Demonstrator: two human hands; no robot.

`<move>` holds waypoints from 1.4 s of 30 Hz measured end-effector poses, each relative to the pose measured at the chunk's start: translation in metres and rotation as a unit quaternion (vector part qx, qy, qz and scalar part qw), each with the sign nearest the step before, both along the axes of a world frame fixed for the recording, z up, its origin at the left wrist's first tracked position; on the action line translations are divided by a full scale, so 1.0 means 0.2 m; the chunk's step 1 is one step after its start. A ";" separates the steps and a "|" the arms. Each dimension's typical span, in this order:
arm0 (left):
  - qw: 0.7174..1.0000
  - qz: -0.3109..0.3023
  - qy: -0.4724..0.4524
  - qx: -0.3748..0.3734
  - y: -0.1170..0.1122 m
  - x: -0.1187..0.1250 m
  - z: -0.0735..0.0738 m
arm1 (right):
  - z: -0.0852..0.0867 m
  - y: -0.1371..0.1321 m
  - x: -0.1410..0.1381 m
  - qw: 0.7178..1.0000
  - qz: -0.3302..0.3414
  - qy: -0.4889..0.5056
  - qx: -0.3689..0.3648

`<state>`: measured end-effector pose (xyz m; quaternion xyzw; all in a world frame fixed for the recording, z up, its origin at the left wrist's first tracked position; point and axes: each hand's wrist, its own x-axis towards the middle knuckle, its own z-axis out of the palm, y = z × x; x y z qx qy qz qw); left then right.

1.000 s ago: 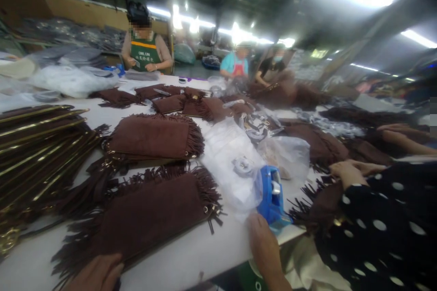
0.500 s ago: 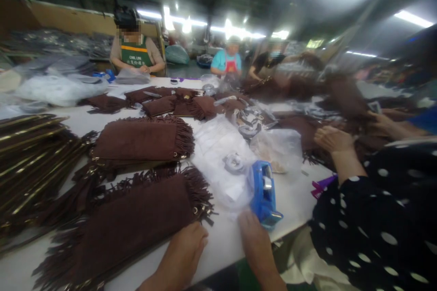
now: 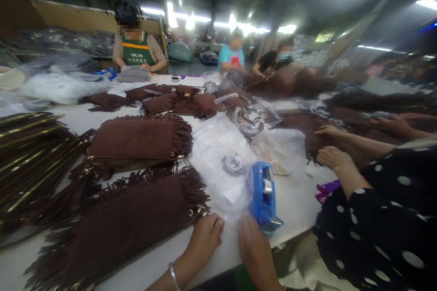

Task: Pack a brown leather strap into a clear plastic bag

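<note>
My left hand (image 3: 205, 238), with a bangle at the wrist, is closed near the right end of a brown fringed bag (image 3: 133, 218). Its fingers are pressed together, and I cannot make out what is in them. My right hand (image 3: 253, 242) is curled shut at the near edge of a stack of clear plastic bags (image 3: 216, 145), just left of a blue tape dispenser (image 3: 264, 198). Its fingertips are turned away from view, so anything in them is hidden. A roll of pale tape (image 3: 233, 163) lies on the plastic bags.
Another brown fringed bag (image 3: 133, 138) lies behind the near one. Brown pieces with gold zippers (image 3: 30, 159) are piled at left. A co-worker in a polka-dot sleeve (image 3: 372, 223) reaches in from the right, beside a purple object (image 3: 327, 190). Other people stand across the white table (image 3: 293, 211).
My left hand has moved right and slightly up, closer to my right hand, which stays by the dispenser. On the right, the co-worker's raised brown material has come down.
</note>
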<state>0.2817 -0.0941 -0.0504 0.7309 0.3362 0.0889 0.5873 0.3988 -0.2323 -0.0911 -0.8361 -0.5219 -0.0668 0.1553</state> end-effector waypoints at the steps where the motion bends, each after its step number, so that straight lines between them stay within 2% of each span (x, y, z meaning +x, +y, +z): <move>1: 0.999 0.013 0.013 -0.031 -0.01 0.03 -0.02 | 0.00 0.00 0.00 1.000 0.004 -0.003 0.002; 5: 0.995 0.031 0.045 -0.085 -0.03 0.10 -0.10 | 0.01 -0.02 -0.04 0.999 0.024 -0.045 0.013; 8: 0.991 0.023 0.066 -0.112 -0.04 0.13 -0.12 | 0.00 -0.04 -0.12 0.998 0.033 -0.042 0.028; 11: 0.990 0.034 0.075 -0.118 -0.04 0.11 -0.13 | -0.02 -0.07 -0.21 0.996 0.058 0.041 0.055; 12: 0.989 0.039 0.072 -0.119 -0.04 0.09 -0.13 | -0.02 -0.08 -0.24 0.993 0.047 0.089 0.068; 14: 0.989 0.045 0.065 -0.127 -0.04 0.04 -0.12 | -0.02 -0.11 -0.28 0.971 -0.020 0.219 0.097; 16: 0.987 0.043 0.059 -0.145 -0.04 -0.03 -0.10 | 0.00 -0.13 -0.30 0.913 -0.123 0.371 0.119; 19: 0.982 0.028 0.054 -0.180 -0.05 -0.16 -0.08 | 0.05 -0.13 -0.32 0.782 -0.217 0.568 0.140; 22: 0.978 0.015 0.043 -0.206 -0.07 -0.28 -0.04 | 0.09 -0.07 -0.36 0.666 -0.224 0.693 0.163; 24: 0.979 0.003 0.028 -0.203 -0.08 -0.36 -0.01 | 0.11 -0.02 -0.41 0.609 -0.211 0.742 0.183; 25: 0.981 -0.006 0.029 -0.194 -0.08 -0.40 0.00 | 0.12 0.01 -0.43 0.594 -0.205 0.754 0.193; 26: 0.983 -0.015 0.033 -0.182 -0.07 -0.44 0.02 | 0.13 0.03 -0.46 0.593 -0.199 0.754 0.201; 27: 0.985 -0.022 0.038 -0.168 -0.07 -0.48 0.03 | 0.15 0.05 -0.48 0.607 -0.190 0.743 0.207; 30: 0.985 0.003 0.017 -0.172 -0.05 -0.59 0.04 | 0.20 0.09 -0.56 0.694 -0.156 0.676 0.195; 32: 0.973 0.042 -0.041 -0.224 -0.04 -0.63 0.04 | 0.24 0.12 -0.61 0.726 -0.137 0.651 0.177; 34: 0.955 0.080 -0.086 -0.274 -0.03 -0.65 0.04 | 0.28 0.14 -0.65 0.731 -0.125 0.651 0.161; 36: 0.946 0.113 -0.105 -0.284 -0.03 -0.66 0.05 | 0.31 0.17 -0.69 0.733 -0.110 0.655 0.149; 39: 0.950 0.159 -0.103 -0.248 -0.01 -0.69 0.07 | 0.33 0.19 -0.74 0.738 -0.095 0.652 0.144; 42: 0.957 0.182 -0.099 -0.204 0.00 -0.75 0.08 | 0.31 0.22 -0.78 0.712 -0.094 0.682 0.138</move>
